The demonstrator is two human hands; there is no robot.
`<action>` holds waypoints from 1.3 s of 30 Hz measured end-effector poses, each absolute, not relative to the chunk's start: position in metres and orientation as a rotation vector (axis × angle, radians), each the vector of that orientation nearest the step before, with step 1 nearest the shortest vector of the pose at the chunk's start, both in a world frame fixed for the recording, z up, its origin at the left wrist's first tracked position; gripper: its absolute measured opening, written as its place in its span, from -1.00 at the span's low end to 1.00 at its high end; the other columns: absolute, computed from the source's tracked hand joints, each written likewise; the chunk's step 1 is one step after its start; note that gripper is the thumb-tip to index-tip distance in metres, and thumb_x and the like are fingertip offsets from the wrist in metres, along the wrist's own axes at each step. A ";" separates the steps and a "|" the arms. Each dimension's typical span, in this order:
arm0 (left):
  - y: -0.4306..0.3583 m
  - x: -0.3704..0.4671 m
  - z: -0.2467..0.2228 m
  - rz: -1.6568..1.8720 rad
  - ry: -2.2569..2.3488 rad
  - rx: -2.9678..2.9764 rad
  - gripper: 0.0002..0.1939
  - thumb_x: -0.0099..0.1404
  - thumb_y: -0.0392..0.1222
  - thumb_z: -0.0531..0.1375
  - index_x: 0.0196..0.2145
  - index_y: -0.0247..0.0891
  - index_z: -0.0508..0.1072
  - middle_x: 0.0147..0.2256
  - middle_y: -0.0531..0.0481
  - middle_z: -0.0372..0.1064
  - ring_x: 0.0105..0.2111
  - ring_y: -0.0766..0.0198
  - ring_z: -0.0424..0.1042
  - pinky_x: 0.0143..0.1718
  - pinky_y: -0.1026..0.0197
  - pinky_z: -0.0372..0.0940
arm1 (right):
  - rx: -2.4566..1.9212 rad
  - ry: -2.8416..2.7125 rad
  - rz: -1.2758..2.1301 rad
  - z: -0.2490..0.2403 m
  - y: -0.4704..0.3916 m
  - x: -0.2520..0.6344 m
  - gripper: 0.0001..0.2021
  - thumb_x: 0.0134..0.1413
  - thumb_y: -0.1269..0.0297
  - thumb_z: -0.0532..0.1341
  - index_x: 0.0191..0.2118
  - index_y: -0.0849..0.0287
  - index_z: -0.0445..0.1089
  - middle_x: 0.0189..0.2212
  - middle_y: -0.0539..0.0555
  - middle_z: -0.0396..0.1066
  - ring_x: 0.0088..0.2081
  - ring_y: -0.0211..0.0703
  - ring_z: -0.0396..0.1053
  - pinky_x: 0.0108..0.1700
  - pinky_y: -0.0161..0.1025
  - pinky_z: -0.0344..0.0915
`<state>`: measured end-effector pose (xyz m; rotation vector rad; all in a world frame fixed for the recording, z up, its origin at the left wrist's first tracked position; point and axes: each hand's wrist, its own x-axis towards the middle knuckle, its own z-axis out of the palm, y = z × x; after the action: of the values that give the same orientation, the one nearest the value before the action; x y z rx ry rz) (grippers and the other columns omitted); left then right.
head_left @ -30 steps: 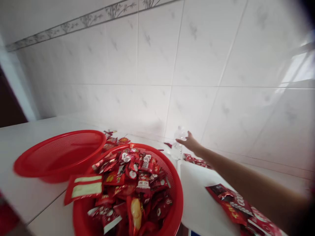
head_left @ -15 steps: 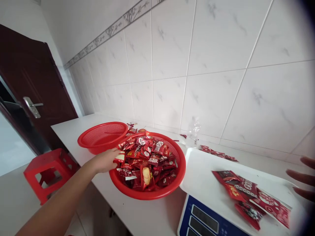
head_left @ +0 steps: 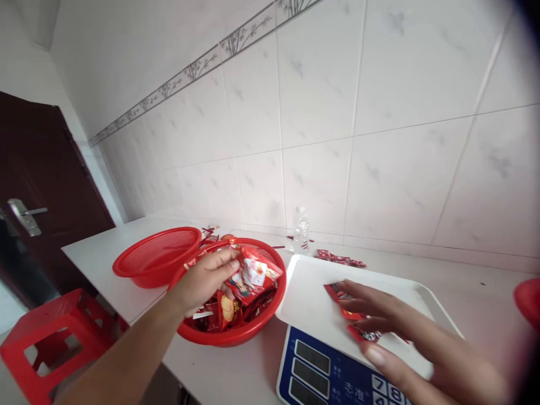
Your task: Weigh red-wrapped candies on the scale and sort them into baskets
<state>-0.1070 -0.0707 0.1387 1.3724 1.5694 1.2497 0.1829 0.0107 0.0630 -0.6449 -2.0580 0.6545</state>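
My left hand (head_left: 211, 278) is over the near red basket (head_left: 236, 337), its fingers closed on a red snack packet (head_left: 255, 275) with a white patch. Many other red packets fill that basket, one showing a pale yellow picture. Above the white tray (head_left: 301, 304) of a blue scale (head_left: 310, 368), my right hand (head_left: 405, 332) has its fingers spread and holds nothing. Beneath its fingers lie a few red packets (head_left: 365, 332), partly hidden by the hand.
A second red basket (head_left: 158, 256) stands at the left on the white table (head_left: 223, 371). A clear bottle (head_left: 301, 228) and a row of red packets (head_left: 340, 258) are near the tiled wall. A red stool (head_left: 46, 337) is at the lower left.
My left hand has lifted a packet out of the pile. My right hand has come in from the right edge to over the tray. The view has shifted right.
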 end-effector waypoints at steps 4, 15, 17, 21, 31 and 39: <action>-0.058 -0.049 0.122 1.098 1.274 1.493 -0.69 0.32 -0.04 0.09 -0.11 -0.29 0.41 -0.30 -0.07 0.40 -0.38 0.31 0.40 -0.47 0.32 0.33 | -0.714 -2.109 0.710 0.083 0.002 0.163 -0.57 0.15 0.01 0.10 0.06 0.11 0.31 -0.20 0.17 0.50 -0.31 -0.06 0.46 -0.32 -0.15 0.43; -0.015 0.010 0.111 1.506 0.934 1.273 -0.78 0.21 -0.11 0.25 -0.22 -0.25 0.43 -0.34 0.02 0.44 -0.40 0.35 0.41 -0.49 0.39 0.35 | -0.807 -1.872 0.801 0.106 0.023 0.203 -0.67 0.16 0.00 0.09 -0.33 0.19 0.37 -0.50 0.05 0.44 -0.46 -0.22 0.39 -0.46 -0.31 0.28; -0.017 0.011 0.123 1.689 0.784 1.020 -0.85 0.24 -0.14 0.22 -0.26 -0.25 0.44 -0.40 0.05 0.45 -0.49 0.38 0.42 -0.59 0.42 0.33 | -0.834 -1.757 0.720 0.109 0.026 0.213 -0.66 0.13 -0.01 0.12 -0.25 0.19 0.39 -0.44 0.08 0.48 -0.40 -0.18 0.43 -0.41 -0.28 0.33; -0.027 0.008 0.150 1.827 0.579 0.608 -0.73 0.41 -0.24 -0.03 -0.25 -0.24 0.47 -0.45 0.05 0.48 -0.52 0.39 0.47 -0.66 0.46 0.33 | -0.941 -1.733 0.553 0.115 0.028 0.230 -0.66 0.11 -0.01 0.14 -0.23 0.17 0.42 -0.43 0.09 0.50 -0.37 -0.14 0.45 -0.38 -0.24 0.35; -0.032 -0.004 0.149 1.723 0.397 0.373 -0.58 0.45 -0.27 -0.21 -0.06 -0.25 0.43 -0.35 -0.06 0.53 -0.42 0.33 0.54 -0.56 0.39 0.45 | -0.867 -2.676 0.401 0.071 0.043 0.192 -0.71 0.00 0.49 0.21 -0.14 0.07 0.48 -0.13 0.05 0.48 -0.02 -0.08 0.35 0.08 -0.07 0.19; -0.025 -0.014 0.143 1.710 0.454 0.348 -0.58 0.43 -0.31 -0.20 -0.11 -0.24 0.45 -0.39 -0.05 0.52 -0.49 0.30 0.52 -0.63 0.37 0.41 | -1.349 -2.520 0.417 0.065 0.064 0.221 -0.45 0.09 0.12 0.17 0.22 -0.01 0.16 0.30 0.13 -0.04 0.30 0.13 -0.17 0.20 0.13 0.00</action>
<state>-0.0136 -0.0249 0.1425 0.3483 0.4538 1.7098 0.2208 0.0644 0.0649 -1.3495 -2.5203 0.4170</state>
